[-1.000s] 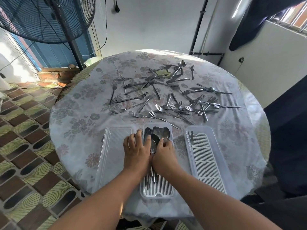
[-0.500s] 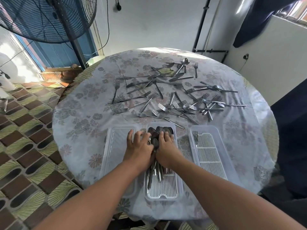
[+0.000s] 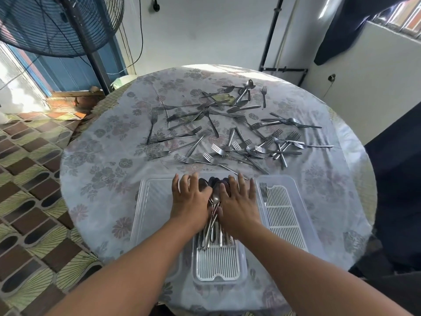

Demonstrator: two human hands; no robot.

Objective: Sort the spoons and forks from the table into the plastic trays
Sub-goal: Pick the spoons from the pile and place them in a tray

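Note:
Three clear plastic trays stand side by side at the table's near edge. The middle tray (image 3: pixel 218 267) holds a pile of spoons (image 3: pixel 215 197). My left hand (image 3: pixel 190 199) and my right hand (image 3: pixel 239 201) lie flat on that pile, fingers straight and spread, pressing the spoons from both sides. The right tray (image 3: pixel 289 224) has a single fork (image 3: pixel 263 190) at its far end. The left tray (image 3: pixel 150 215) holds nothing I can see. Many forks (image 3: pixel 218 151) lie scattered across the table beyond the trays, with a few spoons (image 3: pixel 246 87) at the far side.
The round table (image 3: pixel 98 179) wears a floral cloth. A standing fan (image 3: pixel 57 26) rises at the far left over a tiled floor. Dark cloth hangs at the right edge of the view, next to the table.
Both hands slid a little farther up the middle tray and their fingers spread flatter over the spoons. The view shifted slightly.

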